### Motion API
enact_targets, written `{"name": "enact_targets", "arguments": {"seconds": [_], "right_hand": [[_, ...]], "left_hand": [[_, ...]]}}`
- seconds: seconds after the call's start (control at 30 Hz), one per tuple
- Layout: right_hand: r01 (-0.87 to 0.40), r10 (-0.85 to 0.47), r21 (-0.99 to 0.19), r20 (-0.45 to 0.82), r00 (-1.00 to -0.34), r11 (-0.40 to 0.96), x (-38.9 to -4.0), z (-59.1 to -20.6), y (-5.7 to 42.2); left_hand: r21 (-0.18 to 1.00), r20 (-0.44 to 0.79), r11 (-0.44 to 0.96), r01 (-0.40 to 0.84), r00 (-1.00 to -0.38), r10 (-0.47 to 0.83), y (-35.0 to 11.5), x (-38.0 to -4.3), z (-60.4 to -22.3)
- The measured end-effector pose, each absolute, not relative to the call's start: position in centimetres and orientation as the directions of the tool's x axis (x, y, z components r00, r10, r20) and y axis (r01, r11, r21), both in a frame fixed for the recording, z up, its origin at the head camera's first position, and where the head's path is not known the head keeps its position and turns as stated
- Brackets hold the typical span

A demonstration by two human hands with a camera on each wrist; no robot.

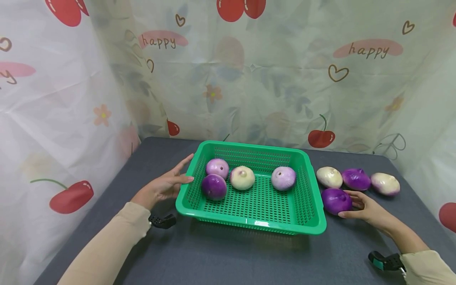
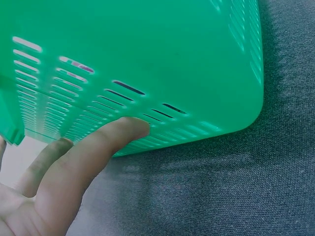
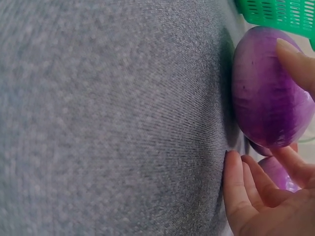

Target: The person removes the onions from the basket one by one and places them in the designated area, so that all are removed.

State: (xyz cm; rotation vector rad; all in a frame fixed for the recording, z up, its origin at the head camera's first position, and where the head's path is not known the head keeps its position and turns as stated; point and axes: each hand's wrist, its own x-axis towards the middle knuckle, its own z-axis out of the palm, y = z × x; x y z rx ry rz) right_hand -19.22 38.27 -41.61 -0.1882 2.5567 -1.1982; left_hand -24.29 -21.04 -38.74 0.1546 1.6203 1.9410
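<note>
A green plastic basket (image 1: 249, 225) stands on the table with several turnips inside: a dark purple one (image 1: 214, 187), a pale purple one (image 1: 217, 168), a cream one (image 1: 242, 178) and another pale purple one (image 1: 283, 178) apart at the right. My left hand (image 1: 165, 185) touches the basket's left side, fingers fairly straight, one fingertip (image 2: 135, 127) against the slotted outer wall. Just right of the basket, my right hand (image 1: 368, 209) holds a deep purple turnip (image 1: 336, 201) between thumb and fingers. In the right wrist view, the thumb (image 3: 295, 64) lies across this turnip (image 3: 266, 93).
Behind the right hand lie a white turnip (image 1: 329, 177), a purple one (image 1: 356, 179) and a white-and-purple one (image 1: 385, 184) in a row. Dark grey cloth covers the table (image 1: 228, 261). A printed curtain (image 1: 256, 91) hangs behind and at both sides.
</note>
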Motion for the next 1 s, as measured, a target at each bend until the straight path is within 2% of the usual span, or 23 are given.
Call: {"name": "enact_targets", "arguments": {"seconds": [0.3, 0.6, 0.83, 1.0], "right_hand": [[-0.004, -0.244, -0.756, -0.206, -0.948, 0.655, -19.0, -40.5, 38.9], [-0.106, -0.254, -0.719, -0.101, -0.962, 0.687, -20.2, -34.7, 38.6], [-0.178, -0.225, -0.758, 0.043, -0.973, 0.627, -21.3, -29.3, 34.7], [-0.247, -0.238, -0.826, 0.142, -0.961, 0.507, -22.4, -27.0, 30.2]], "left_hand": [[0.926, -0.28, -0.078, -0.37, -0.808, 0.518, -21.0, -24.4, -38.8], [0.929, -0.275, -0.074, -0.363, -0.81, 0.519, -21.2, -24.4, -38.8], [0.929, -0.27, -0.076, -0.363, -0.803, 0.532, -21.3, -24.4, -38.8], [0.93, -0.27, -0.074, -0.361, -0.803, 0.532, -21.2, -24.4, -38.8]]}}
